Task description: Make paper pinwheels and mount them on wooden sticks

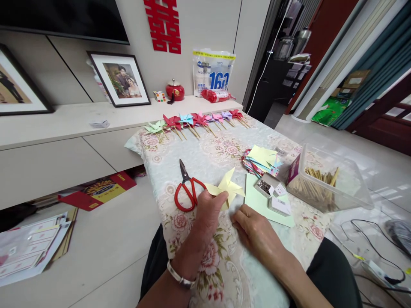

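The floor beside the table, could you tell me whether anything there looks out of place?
Yes: papers and a red packet lie loosely spread on the floor beside the table.

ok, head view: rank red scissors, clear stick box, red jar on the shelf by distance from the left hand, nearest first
From the left hand:
1. red scissors, just to its left
2. clear stick box, far right of table
3. red jar, on the back shelf

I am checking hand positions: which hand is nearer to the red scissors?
Left. The left hand holds the yellow pinwheel just right of the red scissors; the right hand rests farther right on the tablecloth.
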The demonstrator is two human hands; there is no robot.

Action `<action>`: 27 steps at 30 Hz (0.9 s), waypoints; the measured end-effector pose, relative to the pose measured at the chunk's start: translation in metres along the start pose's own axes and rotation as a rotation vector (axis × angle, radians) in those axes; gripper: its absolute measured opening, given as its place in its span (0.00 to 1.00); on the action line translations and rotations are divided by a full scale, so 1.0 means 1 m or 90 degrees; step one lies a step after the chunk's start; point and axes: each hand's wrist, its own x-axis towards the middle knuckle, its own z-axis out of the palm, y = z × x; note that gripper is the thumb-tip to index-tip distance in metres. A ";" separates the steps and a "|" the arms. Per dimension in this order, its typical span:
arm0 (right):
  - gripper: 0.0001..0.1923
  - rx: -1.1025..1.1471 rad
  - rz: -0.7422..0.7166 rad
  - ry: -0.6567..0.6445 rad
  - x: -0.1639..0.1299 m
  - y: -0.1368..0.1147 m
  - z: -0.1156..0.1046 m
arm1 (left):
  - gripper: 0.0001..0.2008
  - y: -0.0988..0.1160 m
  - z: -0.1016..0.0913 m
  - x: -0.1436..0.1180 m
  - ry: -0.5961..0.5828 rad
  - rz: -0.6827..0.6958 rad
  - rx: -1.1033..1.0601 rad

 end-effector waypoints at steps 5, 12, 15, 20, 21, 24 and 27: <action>0.11 0.118 -0.004 0.005 -0.002 -0.003 -0.015 | 0.11 0.007 0.000 -0.003 -0.024 -0.007 0.029; 0.09 0.241 -0.042 0.173 0.006 -0.001 -0.039 | 0.08 0.002 -0.002 -0.003 -0.071 0.001 0.029; 0.09 0.231 -0.065 0.235 0.014 -0.001 -0.040 | 0.06 -0.004 -0.005 0.000 -0.092 0.018 0.061; 0.09 0.131 -0.095 0.348 0.023 0.001 -0.030 | 0.06 -0.006 -0.006 0.001 -0.109 0.045 0.123; 0.10 0.127 -0.090 0.355 0.024 0.002 -0.028 | 0.06 -0.005 -0.006 0.001 -0.107 0.046 0.133; 0.11 0.172 -0.068 0.341 0.025 0.007 -0.023 | 0.06 -0.002 -0.004 -0.001 -0.114 0.046 0.142; 0.12 0.243 -0.027 0.324 0.025 0.011 -0.021 | 0.06 0.001 0.000 -0.003 -0.103 0.044 0.129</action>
